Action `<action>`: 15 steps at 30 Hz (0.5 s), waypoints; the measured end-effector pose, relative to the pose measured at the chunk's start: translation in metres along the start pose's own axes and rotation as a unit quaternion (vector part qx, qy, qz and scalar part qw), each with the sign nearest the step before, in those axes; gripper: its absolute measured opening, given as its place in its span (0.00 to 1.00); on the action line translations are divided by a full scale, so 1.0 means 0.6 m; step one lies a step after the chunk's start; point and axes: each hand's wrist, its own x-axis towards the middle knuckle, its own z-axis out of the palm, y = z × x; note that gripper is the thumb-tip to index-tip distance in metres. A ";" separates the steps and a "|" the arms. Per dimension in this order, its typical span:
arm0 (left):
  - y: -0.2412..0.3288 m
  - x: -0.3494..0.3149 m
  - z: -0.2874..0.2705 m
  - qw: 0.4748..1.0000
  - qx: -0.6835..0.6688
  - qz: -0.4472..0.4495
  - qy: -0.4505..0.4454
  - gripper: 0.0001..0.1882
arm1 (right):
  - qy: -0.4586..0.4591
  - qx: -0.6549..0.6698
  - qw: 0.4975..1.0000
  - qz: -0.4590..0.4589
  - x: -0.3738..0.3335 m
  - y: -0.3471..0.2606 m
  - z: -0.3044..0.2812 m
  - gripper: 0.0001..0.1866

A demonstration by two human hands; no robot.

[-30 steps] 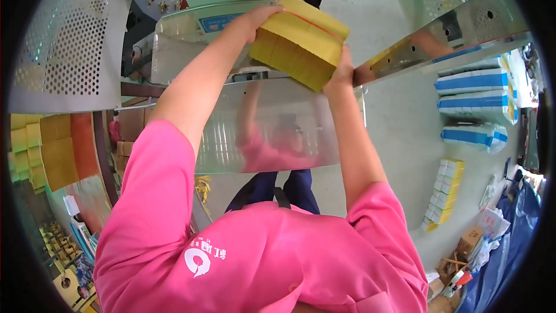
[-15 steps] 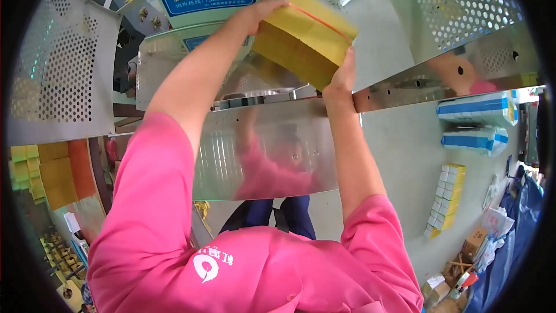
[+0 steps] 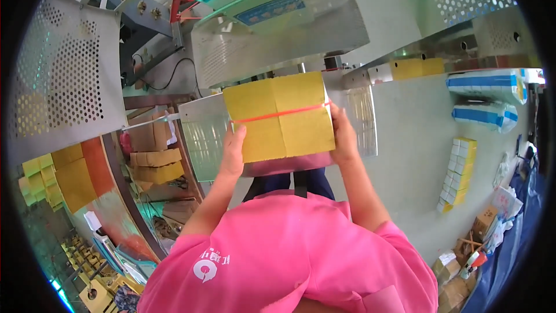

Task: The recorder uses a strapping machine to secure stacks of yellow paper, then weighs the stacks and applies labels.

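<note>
A thick block of yellow paper sheets (image 3: 279, 136), with a crease down its middle and a red band (image 3: 289, 112) across it, is held level between my two hands. My left hand (image 3: 234, 149) grips its left edge, thumb on top. On the opposite edge my right hand (image 3: 344, 133) is closed round the side; its fingers underneath are hidden. Below the block lies a shiny metal tray (image 3: 204, 133), mostly covered by it. A clear, tilted guard (image 3: 281, 40) stands just beyond the block.
Perforated metal panels (image 3: 61, 75) flank the machine. On the right floor stand a stack of white-and-yellow bundles (image 3: 458, 174) and blue-and-white wrapped packs (image 3: 485, 117). Cartons (image 3: 483, 223) and a blue tarp (image 3: 512, 249) lie further right. A wooden-topped bench (image 3: 110, 197) is at left.
The paper block has come down and back toward my body from the machine's far surface. It has turned from tilted to nearly square, and my left hand has shifted to its left edge.
</note>
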 end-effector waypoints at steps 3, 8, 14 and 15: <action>0.010 0.000 0.003 1.000 -0.003 -0.021 -0.023 0.26 | -0.032 0.058 0.997 0.025 0.010 -0.024 -0.001 0.23; 0.000 0.009 -0.018 0.965 -0.247 -0.076 0.043 0.20 | 0.019 -0.148 0.987 -0.055 0.024 0.001 -0.017 0.19; -0.012 0.010 -0.052 0.912 0.370 0.023 0.174 0.16 | 0.084 -0.485 0.865 -0.100 0.006 -0.042 -0.017 0.13; 0.004 0.004 -0.049 0.912 0.370 0.022 0.176 0.16 | 0.077 -0.473 0.874 -0.087 0.006 -0.045 -0.028 0.12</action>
